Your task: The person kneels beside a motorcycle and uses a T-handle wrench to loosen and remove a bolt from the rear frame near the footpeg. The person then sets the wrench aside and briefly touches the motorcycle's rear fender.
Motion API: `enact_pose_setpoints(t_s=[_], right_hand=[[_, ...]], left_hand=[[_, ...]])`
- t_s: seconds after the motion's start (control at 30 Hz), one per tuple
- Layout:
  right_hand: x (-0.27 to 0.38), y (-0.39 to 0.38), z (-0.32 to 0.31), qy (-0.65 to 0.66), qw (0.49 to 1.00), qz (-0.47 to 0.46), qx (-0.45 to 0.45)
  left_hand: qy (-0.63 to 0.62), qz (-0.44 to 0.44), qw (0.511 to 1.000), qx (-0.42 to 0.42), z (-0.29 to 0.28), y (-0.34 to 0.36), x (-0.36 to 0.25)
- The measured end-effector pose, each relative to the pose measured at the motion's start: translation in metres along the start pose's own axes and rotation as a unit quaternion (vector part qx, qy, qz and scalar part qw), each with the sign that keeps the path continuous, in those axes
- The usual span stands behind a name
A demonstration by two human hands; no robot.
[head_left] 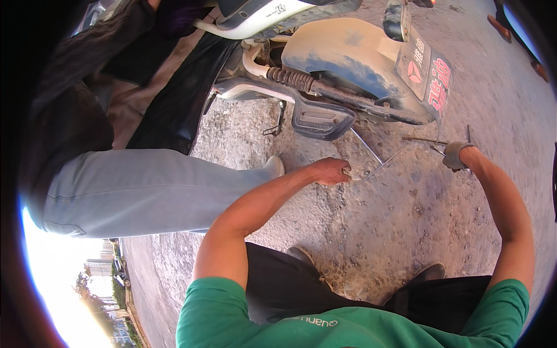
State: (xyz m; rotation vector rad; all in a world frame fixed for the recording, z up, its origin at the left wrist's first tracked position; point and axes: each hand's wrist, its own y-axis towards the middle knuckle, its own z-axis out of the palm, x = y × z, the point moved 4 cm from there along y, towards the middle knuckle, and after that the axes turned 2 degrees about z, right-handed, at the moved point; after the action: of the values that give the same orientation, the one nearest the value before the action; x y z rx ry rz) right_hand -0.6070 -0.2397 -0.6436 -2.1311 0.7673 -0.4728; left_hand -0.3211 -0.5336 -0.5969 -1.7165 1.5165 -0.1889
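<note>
My left hand (pixel 332 171) is bare and held over the ground with its fingers curled. Whether something small is in them I cannot make out. Just beyond its fingertips lies a thin metal T-handle wrench (pixel 366 145), its shaft pointing toward the scooter's footrest. On the right, my right hand (pixel 457 157) wears a grey-brown glove and is closed, low over the ground. A short metal tool (pixel 437 151) sticks out from its fingers; its kind is hidden. A second, darker long rod (pixel 425 140) lies beside that hand and passes partly behind it.
A dusty scooter stands ahead, with its rear mudguard (pixel 348 46), footrest (pixel 324 119) and mud flap (pixel 420 72). At left, another person's leg in light jeans (pixel 139 188) reaches close to my left forearm. Rough stony ground (pixel 371 232) lies between my shoes.
</note>
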Motion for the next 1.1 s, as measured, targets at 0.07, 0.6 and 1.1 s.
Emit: enact_pose_setpoints(t_s=[0.07,0.6,1.1], right_hand=[[-0.001,0.000,0.000,0.014,1.000,0.015,0.012],[-0.003,0.013,0.001,-0.007,1.000,-0.010,0.021],[0.004,0.022,-0.009,0.000,1.000,-0.015,0.011]], left_hand=[[0.026,-0.010,1.000,-0.008,-0.002,-0.001,0.007],[0.060,-0.172,0.983,0.009,-0.017,-0.049,0.095],[-0.548,0.017,0.734,-0.401,-0.241,-0.228,0.079]])
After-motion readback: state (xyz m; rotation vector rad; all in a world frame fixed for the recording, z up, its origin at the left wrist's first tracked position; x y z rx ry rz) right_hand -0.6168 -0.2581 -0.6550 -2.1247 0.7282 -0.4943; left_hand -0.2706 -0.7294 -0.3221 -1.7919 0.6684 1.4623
